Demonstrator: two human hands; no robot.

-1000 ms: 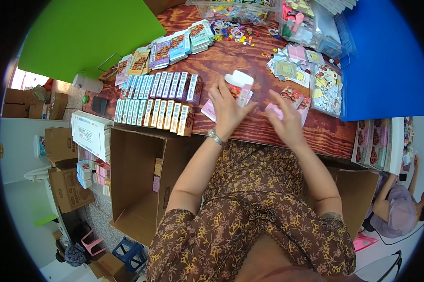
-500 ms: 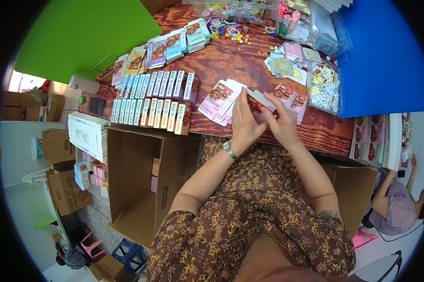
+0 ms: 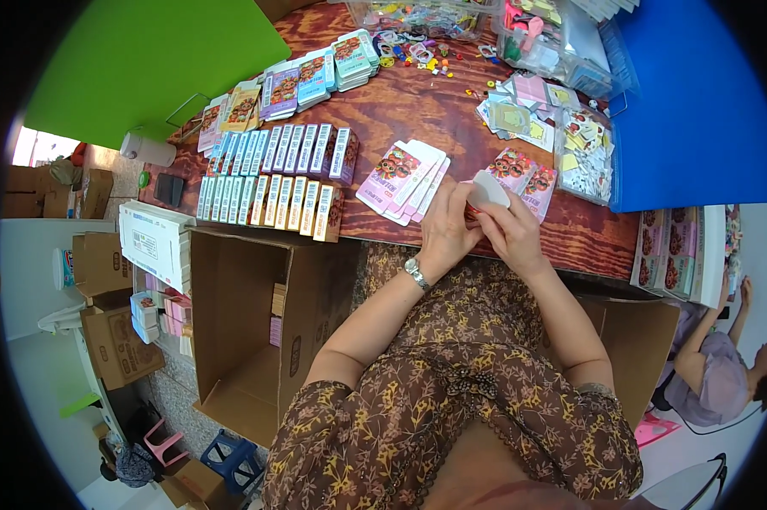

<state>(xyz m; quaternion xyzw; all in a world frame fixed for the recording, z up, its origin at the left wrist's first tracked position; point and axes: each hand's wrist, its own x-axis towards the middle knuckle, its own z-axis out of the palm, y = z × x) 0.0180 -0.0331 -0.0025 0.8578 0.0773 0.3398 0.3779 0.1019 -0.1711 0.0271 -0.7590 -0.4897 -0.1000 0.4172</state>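
Observation:
Close in front of me, both hands hold a small folding carton (image 3: 490,189) whose pale white flap stands up between them. My left hand (image 3: 445,226), with a watch on its wrist, has its fingers closed round the carton's left side. My right hand (image 3: 513,233) pinches the other side near the flap, and most of the carton is hidden by fingers. Just left of them lies a fanned stack of flat pink cartons (image 3: 398,177) with a cartoon print. Right of my hands, pink printed cartons (image 3: 536,184) lie on the red wood-grain table (image 3: 417,102).
Rows of filled-out boxes (image 3: 268,201) stand at left, with flat carton stacks (image 3: 315,78) behind. Clear bins (image 3: 584,157) of small pieces and loose cards (image 3: 519,119) lie at right. An open cardboard box (image 3: 243,323) sits below the table's left edge; another person (image 3: 715,374) works at far right.
The carton has been turned and drawn a little nearer between my hands, so its white flap now faces up. My left fingers have curled in from a straighter pose.

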